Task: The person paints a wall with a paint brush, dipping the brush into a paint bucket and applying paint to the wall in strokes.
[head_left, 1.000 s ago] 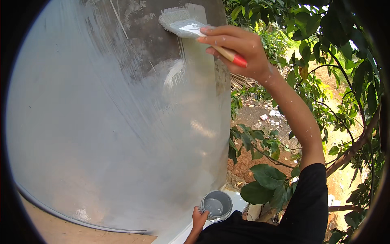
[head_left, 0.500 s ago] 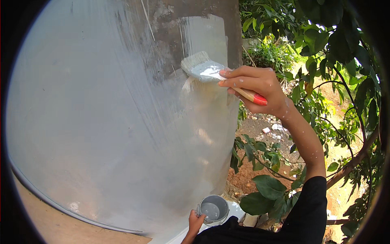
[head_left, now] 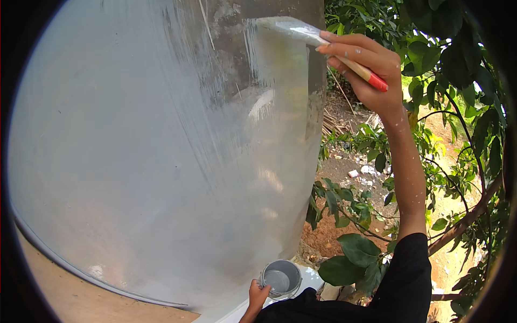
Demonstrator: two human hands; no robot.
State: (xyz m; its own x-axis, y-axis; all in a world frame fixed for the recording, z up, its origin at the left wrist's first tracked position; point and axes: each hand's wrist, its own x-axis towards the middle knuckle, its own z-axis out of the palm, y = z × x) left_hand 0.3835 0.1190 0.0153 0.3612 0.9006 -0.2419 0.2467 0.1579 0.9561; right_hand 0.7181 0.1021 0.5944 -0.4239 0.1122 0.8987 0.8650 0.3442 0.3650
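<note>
My right hand (head_left: 366, 67) is closed round a wide paintbrush (head_left: 293, 29) with a wooden, red-tipped handle. Its bristles press against the upper part of the wall (head_left: 134, 134), at the top of a pale, freshly coated strip (head_left: 288, 64). Most of this wall is covered in light grey-white paint; bare dark patches (head_left: 229, 11) show near the top. Low in the view, my left hand (head_left: 259, 295) grips the rim of a small grey paint bucket (head_left: 279, 277) with grey paint inside. White paint specks dot my right hand and forearm.
Leafy branches (head_left: 358, 253) hang close to my right arm, and a thicker brown branch (head_left: 466, 218) crosses at the right. Beyond the wall's right edge, the ground (head_left: 328, 231) is bare earth with scattered litter. A tan surface (head_left: 97, 296) lies below the wall's curved lower edge.
My right hand has moved up and slightly right with the paintbrush, whose bristles now reach the top of the pale strip. My left hand and the bucket have barely moved.
</note>
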